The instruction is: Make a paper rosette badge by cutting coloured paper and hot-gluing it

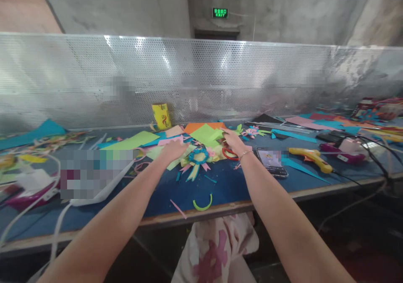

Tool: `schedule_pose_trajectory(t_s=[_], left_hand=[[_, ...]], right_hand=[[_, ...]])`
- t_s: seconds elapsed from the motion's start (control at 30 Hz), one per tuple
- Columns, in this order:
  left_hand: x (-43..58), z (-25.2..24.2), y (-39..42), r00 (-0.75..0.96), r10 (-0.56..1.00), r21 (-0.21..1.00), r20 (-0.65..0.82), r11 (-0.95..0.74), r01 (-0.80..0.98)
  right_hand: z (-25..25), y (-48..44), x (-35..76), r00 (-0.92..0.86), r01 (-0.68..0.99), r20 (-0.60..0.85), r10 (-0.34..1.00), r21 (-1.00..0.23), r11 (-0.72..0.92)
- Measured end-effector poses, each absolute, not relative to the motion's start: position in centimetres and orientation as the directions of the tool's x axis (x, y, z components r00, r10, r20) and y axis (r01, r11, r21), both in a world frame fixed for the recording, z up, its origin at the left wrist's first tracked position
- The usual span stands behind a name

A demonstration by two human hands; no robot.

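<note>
Blue covers the bench [239,186], littered with cut paper. Both bare arms stretch straight forward from the lower corners, elbows nearly locked, to meet either side of a rosette [198,157], a ruffled blue paper disc with ribbon tails.

Left of the rosette, the left hand [173,150] lies palm down and flat, fingers loose and open, pressing a pale sheet [157,153]. Right of it and a little farther back, the right hand [233,142] is arched at the wrist (a thin bracelet shows there), its fingertips on the edge of a bright green sheet [206,135] that lies behind the rosette. Whether those fingers pinch the sheet or only touch it I cannot tell.

Red scissors [229,153] peek out just under that hand, mostly hidden. Farther right of the rosette lie a glossy phone [271,161], then a yellow glue gun [310,158]. A curved green strip [202,205] lies nearer than the rosette, by the bench edge. Behind it all stands a perforated metal screen [201,81]; blurred patches mask parts of the screen and the bench's left.
</note>
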State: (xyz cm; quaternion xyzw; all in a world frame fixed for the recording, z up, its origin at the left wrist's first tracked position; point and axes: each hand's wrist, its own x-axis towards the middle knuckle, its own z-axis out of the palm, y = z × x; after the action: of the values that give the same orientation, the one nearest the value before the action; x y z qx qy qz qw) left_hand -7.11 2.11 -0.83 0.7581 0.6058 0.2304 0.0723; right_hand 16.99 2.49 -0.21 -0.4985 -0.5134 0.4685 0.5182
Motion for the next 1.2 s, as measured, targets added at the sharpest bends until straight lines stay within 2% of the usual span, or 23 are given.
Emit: schedule_pose_trajectory(t_s=[0.2, 0.4, 0.63, 0.8, 1.03, 1.2], left_hand=[[-3.8, -0.5, 0.2, 0.175, 0.979, 0.387, 0.107, -0.203, 0.899], [-3.8, -0.9, 0.1, 0.168, 0.985, 0.519, 0.037, -0.163, 0.839], [-3.0, -0.8, -0.7, 0.219, 0.97, 0.652, 0.105, -0.233, 0.722], [-2.3, -1.0, -1.4, 0.27, 0.948, 0.682, 0.168, -0.309, 0.663], [-2.2, -0.8, -1.5, 0.231, 0.967, 0.822, 0.104, -0.214, 0.528], [-2.4, -0.7, -1.0, 0.208, 0.971, 0.889, 0.121, -0.199, 0.413]], right_hand=[[-0.6, 3.2, 16.4, 0.024, -0.038, 0.033, 0.999, -0.999, 0.034], [-1.6, 3.2, 15.1, 0.006, -0.028, 0.003, 1.0, -1.0, 0.003], [-2.5, 3.7, 14.8, 0.041, -0.004, 0.039, 0.998, -0.999, 0.039], [-3.0, 4.3, 14.7, 0.067, 0.043, 0.079, 0.995, -0.996, 0.076], [-2.9, 4.1, 14.8, 0.095, 0.077, 0.127, 0.987, -0.99, 0.12], [-2.4, 4.2, 15.2, 0.155, 0.047, 0.191, 0.969, -0.981, 0.186]])
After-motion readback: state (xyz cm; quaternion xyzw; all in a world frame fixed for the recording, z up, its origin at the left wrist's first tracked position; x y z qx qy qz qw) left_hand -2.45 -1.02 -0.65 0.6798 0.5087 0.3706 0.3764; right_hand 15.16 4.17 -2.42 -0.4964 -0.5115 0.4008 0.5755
